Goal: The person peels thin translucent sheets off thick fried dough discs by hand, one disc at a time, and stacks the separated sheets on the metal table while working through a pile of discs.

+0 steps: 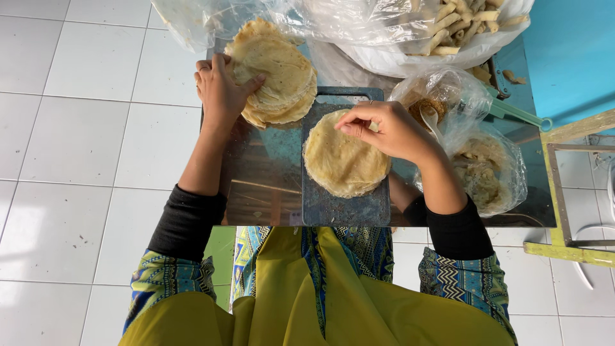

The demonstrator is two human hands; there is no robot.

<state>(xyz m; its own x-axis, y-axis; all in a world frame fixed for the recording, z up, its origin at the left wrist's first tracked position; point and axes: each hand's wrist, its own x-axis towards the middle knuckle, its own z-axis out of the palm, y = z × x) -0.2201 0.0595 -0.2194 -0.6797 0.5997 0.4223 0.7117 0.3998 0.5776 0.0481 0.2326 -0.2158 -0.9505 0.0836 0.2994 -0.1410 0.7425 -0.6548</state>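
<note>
My left hand [221, 90] rests flat on the left edge of a stack of thin round wrappers [278, 74] lying on a shiny metal table [262, 173]. A single round wrapper [343, 163] lies spread on a dark cutting board [346, 208] in front of me. My right hand [387, 128] hovers over the wrapper's upper right part with fingertips pinched together; whether anything is between them I cannot tell.
Right of the board, a clear bag [435, 99] holds brown filling and a pale green spoon [516, 112]. Another bag [490, 176] holds pale filling. A large plastic bag of rolled pieces [461, 25] lies at the back. White tiled floor surrounds the table.
</note>
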